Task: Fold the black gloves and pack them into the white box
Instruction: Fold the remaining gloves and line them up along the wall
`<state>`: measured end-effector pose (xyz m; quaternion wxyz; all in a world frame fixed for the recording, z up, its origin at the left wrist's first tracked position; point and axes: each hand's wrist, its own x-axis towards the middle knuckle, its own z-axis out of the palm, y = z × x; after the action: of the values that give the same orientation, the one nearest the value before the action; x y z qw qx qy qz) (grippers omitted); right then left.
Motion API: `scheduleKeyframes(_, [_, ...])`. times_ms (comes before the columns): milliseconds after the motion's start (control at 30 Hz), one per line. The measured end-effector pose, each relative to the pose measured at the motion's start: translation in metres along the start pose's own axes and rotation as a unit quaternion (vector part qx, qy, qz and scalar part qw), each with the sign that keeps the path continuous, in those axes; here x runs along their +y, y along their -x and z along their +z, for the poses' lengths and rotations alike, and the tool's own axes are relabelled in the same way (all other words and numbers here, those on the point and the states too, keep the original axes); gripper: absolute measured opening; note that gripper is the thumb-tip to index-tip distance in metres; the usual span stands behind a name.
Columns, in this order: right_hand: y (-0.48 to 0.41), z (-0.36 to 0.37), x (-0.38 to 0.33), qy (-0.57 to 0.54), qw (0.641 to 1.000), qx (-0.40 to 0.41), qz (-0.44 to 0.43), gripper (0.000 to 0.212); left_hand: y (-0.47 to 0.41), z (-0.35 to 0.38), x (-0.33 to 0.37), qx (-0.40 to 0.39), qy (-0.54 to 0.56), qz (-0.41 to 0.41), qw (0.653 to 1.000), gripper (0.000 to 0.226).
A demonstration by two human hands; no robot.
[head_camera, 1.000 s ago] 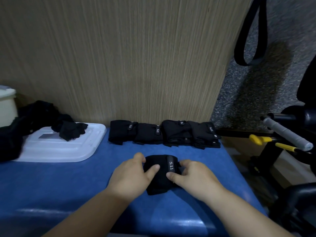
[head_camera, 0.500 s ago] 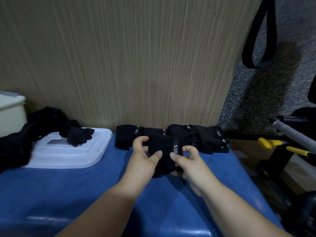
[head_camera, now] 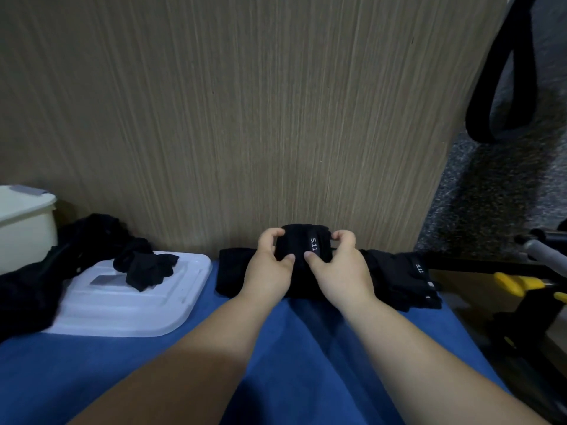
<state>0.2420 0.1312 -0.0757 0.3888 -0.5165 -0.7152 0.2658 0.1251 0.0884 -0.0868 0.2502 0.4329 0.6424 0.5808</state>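
1. Folded black fabric glove bundle [head_camera: 302,250] with a white "5.11" tag facing the camera: held at the far edge of the blue padded bench [head_camera: 291,363], close against the wood-grain wall panel [head_camera: 245,118].
2. Left hand [head_camera: 270,268]: fingers [head_camera: 271,233] curled over the bundle's top left corner, thumb pressed on its front face. Clamped on the bundle.
3. Right hand [head_camera: 337,268]: the same on the other side, with fingers [head_camera: 342,234] hooked over the top right corner and thumb on the front, just beside the tag. Thumb tips are near each other but apart.
4. The bundle sits over the middle of the row of folded black gloves [head_camera: 405,277] lined up along the panel. Row ends stick out left and right of the hands. Cannot tell if the bundle rests on the row or is held just above it.
5. White plastic box [head_camera: 24,228]: far left, on the bench, well apart from the hands. Only one corner is in frame, and its inside is not visible.
6. Flat white plastic lid [head_camera: 129,305]: lying on the bench between box and row, with a loose crumpled black glove [head_camera: 147,268] on its far edge.
7. Dark heap of black fabric [head_camera: 27,289]: beside the box, overlapping the lid's left side. Individual pieces cannot be told apart.
8. Right of the bench: black strap loop [head_camera: 503,72] hanging at top, yellow-handled black frame [head_camera: 515,283] lower down, grey speckled floor [head_camera: 491,194] behind.
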Motion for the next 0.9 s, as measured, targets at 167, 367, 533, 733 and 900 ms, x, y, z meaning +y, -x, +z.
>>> scheduleKeyframes(167, [-0.010,0.005,0.003,0.219,0.974,0.014,-0.063,0.059,-0.017,0.005,-0.012,-0.006,-0.108,0.013,0.994,0.036])
scheduleKeyframes(367, [-0.020,0.017,0.022,0.317,0.942,0.026,-0.106,0.063,-0.019,0.011,-0.025,0.000,-0.312,0.076,0.947,0.045])
scheduleKeyframes(533, [-0.020,0.022,0.036,0.288,0.939,0.029,-0.184,0.046,-0.023,0.010,-0.031,0.005,-0.456,0.166,0.874,0.042])
scheduleKeyframes(733, [-0.019,0.021,0.042,0.320,0.927,-0.024,-0.193,0.056,-0.026,0.009,-0.040,-0.056,-0.455,0.165,0.873,0.046])
scheduleKeyframes(900, [-0.018,0.026,0.047,0.359,0.915,-0.040,-0.182,0.077,-0.028,0.010,-0.042,-0.063,-0.479,0.158,0.861,0.048])
